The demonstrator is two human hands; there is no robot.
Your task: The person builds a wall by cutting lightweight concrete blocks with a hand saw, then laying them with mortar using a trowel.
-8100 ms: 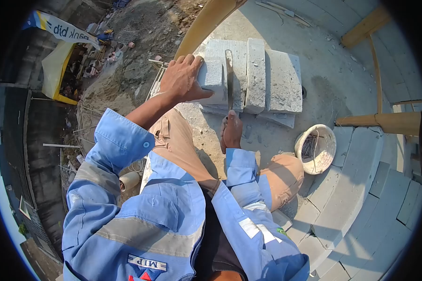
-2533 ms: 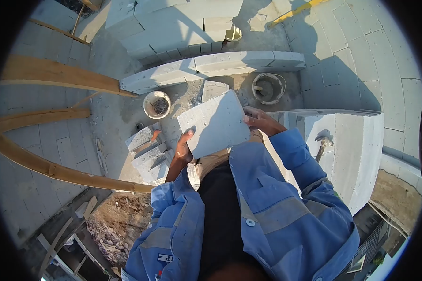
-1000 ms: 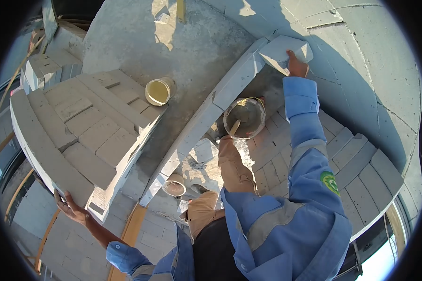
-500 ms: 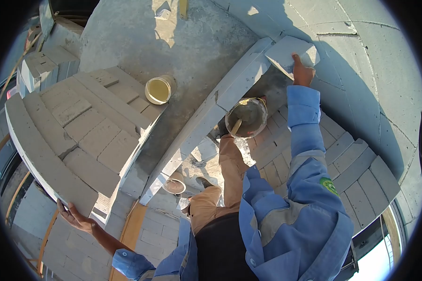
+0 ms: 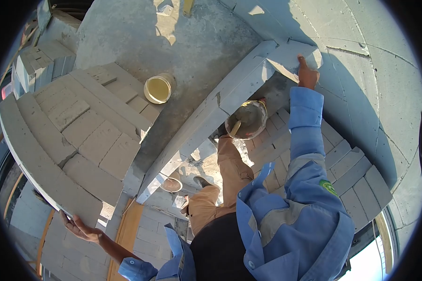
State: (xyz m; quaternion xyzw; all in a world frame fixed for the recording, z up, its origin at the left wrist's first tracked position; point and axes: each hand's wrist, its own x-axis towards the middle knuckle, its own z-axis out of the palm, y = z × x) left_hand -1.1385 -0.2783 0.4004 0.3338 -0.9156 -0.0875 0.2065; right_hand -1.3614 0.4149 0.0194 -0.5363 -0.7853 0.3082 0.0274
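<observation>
My right hand point(image 5: 308, 74) grips the near end of a pale grey block point(image 5: 290, 54), with one digit lying on its top face and the other fingers partly hidden. The block lies at the far end of a low wall of blocks point(image 5: 211, 100), close to the large block wall point(image 5: 361, 79). On the other side, my left hand point(image 5: 82, 228) is open, palm up and fingers stretched out. Its fingertips are right at the lower edge of a long block point(image 5: 47, 159) on a stack of blocks point(image 5: 91, 126).
A bucket of grey mortar point(image 5: 246, 119) with a handled tool in it stands by my leg. Across the low wall sits a pale bucket point(image 5: 158, 89). Another bucket point(image 5: 172, 182) is near my foot. More stacked blocks point(image 5: 347, 164) lie at right, and a wooden plank point(image 5: 126, 229) lies lower left.
My right hand has turned the block and brought it in line with the low wall's far end. My left hand stays open by the stack, shifted slightly down and right.
</observation>
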